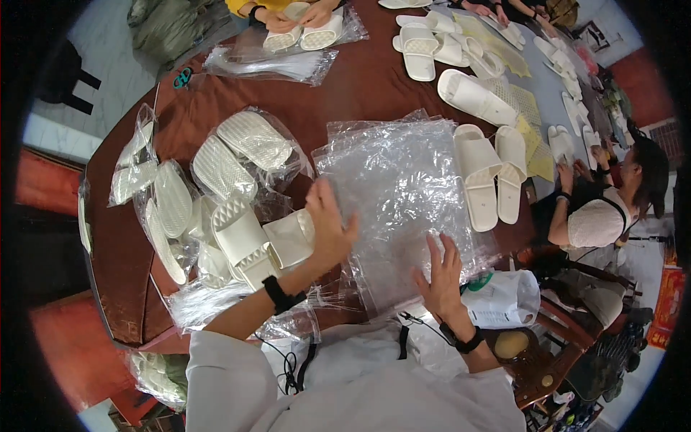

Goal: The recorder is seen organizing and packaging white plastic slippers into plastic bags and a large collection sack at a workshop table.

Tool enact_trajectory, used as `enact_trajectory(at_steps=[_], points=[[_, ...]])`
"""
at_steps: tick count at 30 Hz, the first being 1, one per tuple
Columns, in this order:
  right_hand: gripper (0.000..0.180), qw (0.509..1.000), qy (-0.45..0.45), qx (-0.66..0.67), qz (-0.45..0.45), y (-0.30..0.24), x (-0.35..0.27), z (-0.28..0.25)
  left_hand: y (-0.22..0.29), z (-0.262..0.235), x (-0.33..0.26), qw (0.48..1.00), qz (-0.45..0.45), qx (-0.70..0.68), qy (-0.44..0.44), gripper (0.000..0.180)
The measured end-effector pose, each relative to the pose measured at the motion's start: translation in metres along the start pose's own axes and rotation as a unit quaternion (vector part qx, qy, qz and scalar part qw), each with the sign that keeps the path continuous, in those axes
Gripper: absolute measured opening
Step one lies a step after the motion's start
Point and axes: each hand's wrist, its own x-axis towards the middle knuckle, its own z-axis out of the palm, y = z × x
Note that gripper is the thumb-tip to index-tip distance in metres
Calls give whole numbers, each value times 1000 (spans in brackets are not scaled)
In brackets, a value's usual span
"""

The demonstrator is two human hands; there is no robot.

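Observation:
A stack of clear flat plastic bags (pixel 392 187) lies on the brown-covered table in front of me. Over its left edge is my left hand (pixel 331 227), fingers stretched out and thumb apart, with nothing visibly held. Close beside that hand sits a pair of white slide slippers (pixel 241 234), one partly behind my wrist. My right hand (pixel 442 277) rests at the lower right part of the bags with its fingers spread. To the right of the stack lies another pair of white slippers (pixel 478 173), unbagged.
Bagged slippers (pixel 248 147) are heaped at the left. Thin clear strips (pixel 209 306) lie along the near edge. Across the table, another person's hands (pixel 291 18) handle slippers near teal scissors (pixel 183 78). More slippers (pixel 479 97) and yellow sheets (pixel 536 137) cover the right side, where other people work.

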Motion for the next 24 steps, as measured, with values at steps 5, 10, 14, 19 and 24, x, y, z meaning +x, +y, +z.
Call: enact_trajectory(at_steps=[5,10,14,19,24], points=[[67,996,42,-37,-76,-14,52,-22,46,3,-27,966,82,105,-219,85],[65,991,28,-105,-83,31,92,25,11,50,-26,967,46,120,-219,82],[63,994,94,-14,-52,48,81,10,25,34,-28,987,21,71,-144,80],[61,973,179,-22,145,87,33,-24,20,24,-72,985,-169,1,-35,79],[65,944,175,-63,271,135,6,-4,-1,47,-91,949,-312,30,-33,78]])
